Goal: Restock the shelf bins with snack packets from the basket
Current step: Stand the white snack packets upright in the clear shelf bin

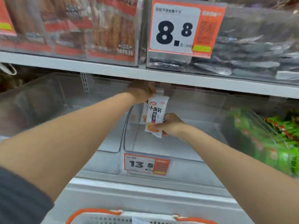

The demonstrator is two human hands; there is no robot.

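My right hand [172, 125] grips a small stack of white snack packets [156, 113] with black lettering, held upright over the clear middle bin [161, 147] on the lower shelf. My left hand [140, 91] reaches up under the shelf edge and holds the raised clear lid [163, 88] of that bin, fingers close to the packets' top. The bin looks bare inside. The basket [129, 218], white with orange handles, shows at the bottom edge; its contents are hidden.
A 13.5 price tag [146, 164] hangs on the middle bin's front. A bin of green packets [267, 143] sits to the right, another clear bin [105, 139] to the left. The upper shelf [113, 68] holds bins of red and dark packets and an 8.8 price sign [176, 29].
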